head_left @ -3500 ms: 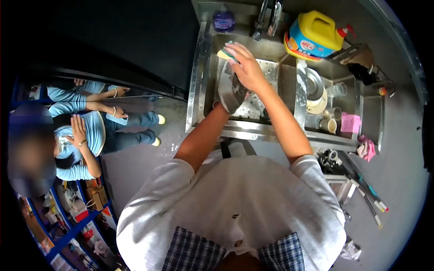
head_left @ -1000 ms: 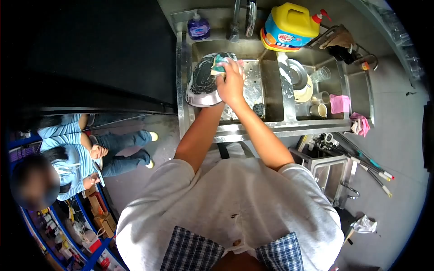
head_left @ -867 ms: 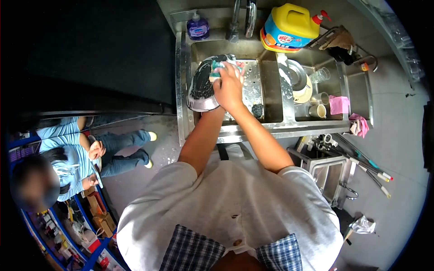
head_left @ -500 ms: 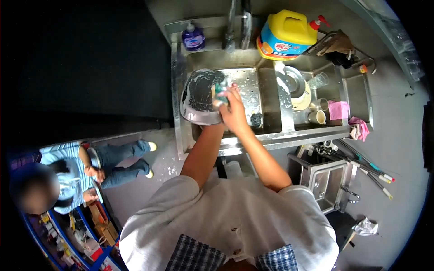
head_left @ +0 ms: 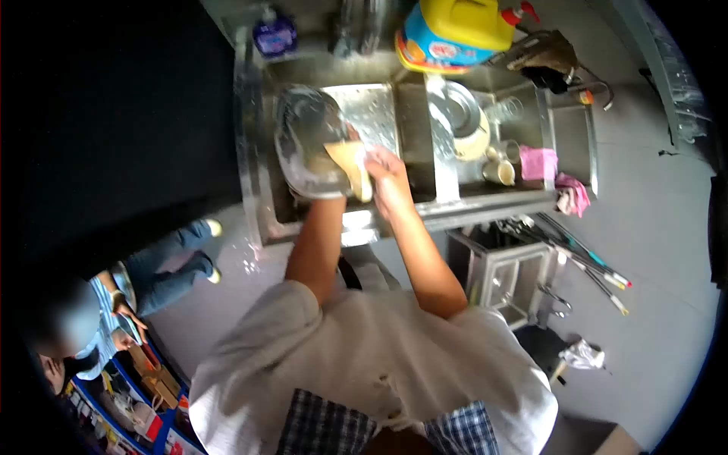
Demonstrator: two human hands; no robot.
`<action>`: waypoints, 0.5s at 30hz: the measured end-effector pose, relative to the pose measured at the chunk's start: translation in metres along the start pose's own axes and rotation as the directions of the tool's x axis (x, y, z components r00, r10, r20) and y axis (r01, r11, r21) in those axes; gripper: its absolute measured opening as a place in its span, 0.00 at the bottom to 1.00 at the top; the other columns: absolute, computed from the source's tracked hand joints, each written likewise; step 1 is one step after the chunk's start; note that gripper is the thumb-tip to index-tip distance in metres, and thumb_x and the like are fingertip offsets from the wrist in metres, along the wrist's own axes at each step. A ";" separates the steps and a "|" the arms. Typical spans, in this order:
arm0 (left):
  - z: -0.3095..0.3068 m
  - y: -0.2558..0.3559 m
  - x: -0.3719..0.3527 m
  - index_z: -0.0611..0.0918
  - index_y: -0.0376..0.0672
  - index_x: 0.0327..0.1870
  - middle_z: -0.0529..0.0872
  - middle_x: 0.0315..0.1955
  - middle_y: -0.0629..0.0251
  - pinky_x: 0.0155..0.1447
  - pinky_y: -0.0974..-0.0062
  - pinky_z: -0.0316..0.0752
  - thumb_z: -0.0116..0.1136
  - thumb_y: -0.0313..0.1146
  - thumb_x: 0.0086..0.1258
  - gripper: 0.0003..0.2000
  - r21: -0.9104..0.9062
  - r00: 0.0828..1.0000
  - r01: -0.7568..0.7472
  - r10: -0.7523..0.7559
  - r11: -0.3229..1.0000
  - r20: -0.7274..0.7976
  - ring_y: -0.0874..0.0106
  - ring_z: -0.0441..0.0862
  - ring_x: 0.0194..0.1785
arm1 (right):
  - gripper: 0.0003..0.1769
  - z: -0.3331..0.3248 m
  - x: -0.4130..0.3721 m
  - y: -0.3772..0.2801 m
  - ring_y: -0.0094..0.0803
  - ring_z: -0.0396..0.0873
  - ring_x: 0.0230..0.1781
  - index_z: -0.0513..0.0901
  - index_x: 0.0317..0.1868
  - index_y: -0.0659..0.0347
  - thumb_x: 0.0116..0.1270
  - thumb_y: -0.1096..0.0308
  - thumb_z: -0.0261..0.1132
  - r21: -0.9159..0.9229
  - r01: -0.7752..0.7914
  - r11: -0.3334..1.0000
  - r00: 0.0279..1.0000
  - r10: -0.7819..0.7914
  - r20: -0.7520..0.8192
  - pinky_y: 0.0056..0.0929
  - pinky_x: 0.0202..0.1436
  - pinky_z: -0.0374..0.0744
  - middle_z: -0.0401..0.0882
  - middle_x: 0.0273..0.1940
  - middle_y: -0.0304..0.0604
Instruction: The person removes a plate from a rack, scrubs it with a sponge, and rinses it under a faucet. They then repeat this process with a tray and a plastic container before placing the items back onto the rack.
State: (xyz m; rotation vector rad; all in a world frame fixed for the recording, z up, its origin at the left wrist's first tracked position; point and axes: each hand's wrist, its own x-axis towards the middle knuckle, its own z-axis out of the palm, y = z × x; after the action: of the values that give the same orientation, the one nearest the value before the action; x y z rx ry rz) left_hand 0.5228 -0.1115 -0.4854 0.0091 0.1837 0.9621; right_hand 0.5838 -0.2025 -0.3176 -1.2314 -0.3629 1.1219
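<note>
A dark, rounded pan [head_left: 307, 140] streaked with foam is tilted in the left sink basin [head_left: 383, 114]. My left hand [head_left: 352, 133] is at the pan's right side and supports it; the pan and sponge hide most of that hand, with only a little of its fingers showing. In my right hand [head_left: 388, 176] is a sponge [head_left: 349, 163], its yellow face visible and its lower end near the pan's front rim. The fingers of that hand are closed on the sponge's right edge. Motion blurs the sponge and the pan slightly.
Bowls and plates [head_left: 459, 110], glasses [head_left: 506, 111], a cup [head_left: 499, 172] and a pink cloth [head_left: 538, 163] lie in the right basin. Behind stand a yellow detergent jug [head_left: 462, 34], a purple soap bottle [head_left: 274, 34] and the faucet [head_left: 371, 26]. A person [head_left: 114, 303] is at left.
The sponge has come away from the pan's inside toward its right front edge and turned from its green side to yellow. The whole view has shifted, so the sink sits further left.
</note>
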 end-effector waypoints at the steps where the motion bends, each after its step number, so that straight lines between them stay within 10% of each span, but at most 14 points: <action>1: 0.003 0.000 -0.002 0.73 0.34 0.51 0.76 0.38 0.58 0.47 0.72 0.70 0.53 0.45 0.68 0.21 0.030 0.999 -0.010 0.011 1.000 -0.034 0.69 0.72 0.39 | 0.12 -0.001 0.003 -0.012 0.26 0.78 0.45 0.79 0.47 0.67 0.63 0.77 0.59 0.072 -0.105 0.992 0.994 0.101 0.048 0.24 0.53 0.74 0.82 0.42 0.42; 5: 0.018 0.006 -0.012 0.72 0.34 0.54 0.77 0.39 0.57 0.46 0.72 0.71 0.52 0.45 0.70 0.22 0.147 0.988 -0.061 0.080 0.987 -0.128 0.68 0.73 0.39 | 0.16 -0.020 0.018 -0.021 0.34 0.81 0.47 0.75 0.54 0.66 0.68 0.69 0.57 0.334 -0.390 0.858 0.920 0.374 0.114 0.32 0.53 0.79 0.81 0.47 0.46; 10: 0.019 0.019 -0.020 0.71 0.34 0.57 0.78 0.41 0.55 0.45 0.72 0.73 0.51 0.45 0.71 0.23 0.298 0.961 -0.131 0.195 0.945 -0.196 0.68 0.75 0.38 | 0.23 -0.076 0.036 -0.019 0.34 0.81 0.45 0.76 0.55 0.63 0.56 0.80 0.60 0.303 -0.441 0.845 0.879 0.338 0.337 0.32 0.49 0.81 0.81 0.46 0.43; 12: 0.021 0.032 -0.028 0.70 0.34 0.58 0.78 0.41 0.55 0.44 0.72 0.74 0.51 0.46 0.72 0.24 0.394 0.952 -0.131 0.226 0.910 -0.205 0.68 0.76 0.38 | 0.16 -0.093 0.045 -0.062 0.30 0.81 0.39 0.81 0.48 0.62 0.57 0.78 0.61 0.026 -0.091 0.996 0.993 0.092 -0.075 0.28 0.42 0.81 0.83 0.40 0.40; 13: 0.022 0.038 -0.033 0.70 0.34 0.59 0.79 0.42 0.54 0.44 0.72 0.74 0.51 0.46 0.72 0.24 0.448 0.949 -0.127 0.240 0.885 -0.206 0.68 0.77 0.38 | 0.12 -0.124 0.061 -0.066 0.28 0.81 0.40 0.82 0.45 0.64 0.60 0.77 0.61 -0.396 0.077 0.915 0.967 -0.166 -0.194 0.24 0.41 0.80 0.83 0.40 0.40; 14: 0.024 0.045 -0.045 0.70 0.34 0.60 0.79 0.42 0.54 0.44 0.72 0.74 0.51 0.46 0.72 0.24 0.509 0.944 -0.110 0.250 0.854 -0.215 0.67 0.77 0.38 | 0.10 -0.128 0.061 -0.086 0.29 0.80 0.38 0.81 0.43 0.67 0.62 0.77 0.59 -0.636 0.146 0.757 0.897 -0.373 -0.238 0.25 0.39 0.79 0.82 0.41 0.42; 15: 0.026 0.049 -0.050 0.70 0.34 0.60 0.79 0.42 0.54 0.44 0.72 0.75 0.50 0.46 0.72 0.25 0.564 0.942 -0.093 0.255 0.821 -0.216 0.67 0.77 0.38 | 0.09 -0.133 0.067 -0.077 0.34 0.78 0.41 0.80 0.42 0.70 0.61 0.77 0.61 -0.907 0.236 0.349 0.571 -0.805 -0.160 0.27 0.39 0.77 0.79 0.42 0.48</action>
State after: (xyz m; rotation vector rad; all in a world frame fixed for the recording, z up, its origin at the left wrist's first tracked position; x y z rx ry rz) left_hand 0.4591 -0.1225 -0.4478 0.4281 0.7364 1.0664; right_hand 0.7510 -0.2146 -0.3202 -1.9909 -0.8063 -0.2244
